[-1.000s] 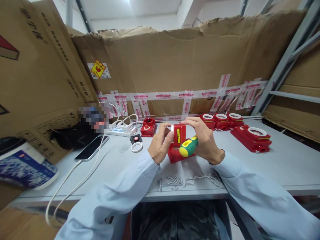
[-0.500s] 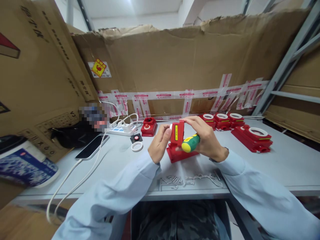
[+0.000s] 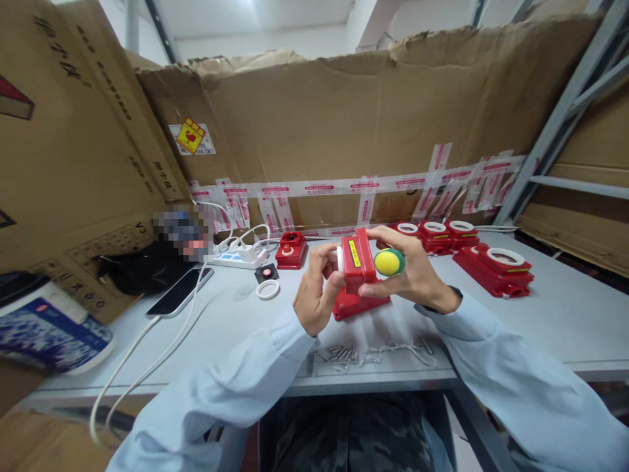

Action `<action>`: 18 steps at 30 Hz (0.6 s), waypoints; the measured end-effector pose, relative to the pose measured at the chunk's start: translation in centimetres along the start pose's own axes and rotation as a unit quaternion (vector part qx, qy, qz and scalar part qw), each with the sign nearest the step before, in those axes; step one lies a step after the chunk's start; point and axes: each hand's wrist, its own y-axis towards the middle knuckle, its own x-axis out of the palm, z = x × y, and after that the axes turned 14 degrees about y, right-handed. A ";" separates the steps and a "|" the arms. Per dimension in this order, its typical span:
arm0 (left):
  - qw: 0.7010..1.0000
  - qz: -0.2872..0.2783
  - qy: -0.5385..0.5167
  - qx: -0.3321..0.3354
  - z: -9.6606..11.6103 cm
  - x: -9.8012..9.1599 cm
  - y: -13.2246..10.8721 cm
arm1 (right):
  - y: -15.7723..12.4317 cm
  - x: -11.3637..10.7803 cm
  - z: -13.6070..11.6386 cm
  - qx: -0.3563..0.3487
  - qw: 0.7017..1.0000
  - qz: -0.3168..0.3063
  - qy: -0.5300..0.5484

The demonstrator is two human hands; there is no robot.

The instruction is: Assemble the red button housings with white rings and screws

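While both hands grip the red box [image 3: 354,263] above the worktop [image 3: 540,321], the left hand [image 3: 317,296] pinches its left side; the right hand [image 3: 410,272] also clasps a screwdriver [image 3: 389,261]; screws [image 3: 344,354] lie below.

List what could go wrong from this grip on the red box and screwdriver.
1. The right hand holds both the screwdriver and the red housing; a crowded grip could let either slip.
2. The housing is lifted above another red part; dropped, it would likely strike it.
3. Loose screws lie near the table edge, under the left hand and sleeves; a sweep might knock them off.
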 end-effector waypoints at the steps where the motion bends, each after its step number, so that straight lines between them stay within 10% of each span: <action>1: 1.000 0.004 0.005 0.006 0.0 0.0 0.0 | 0.0 0.0 -0.1 0.004 1.000 0.000 0.009; 13: 1.000 -0.011 0.015 0.024 -0.5 -0.4 0.4 | -0.5 1.2 0.3 -0.074 0.996 0.005 -0.040; 18: 0.993 -0.041 -0.022 -0.108 -0.5 -0.8 1.2 | -0.8 1.1 0.3 -0.190 0.958 -0.003 -0.215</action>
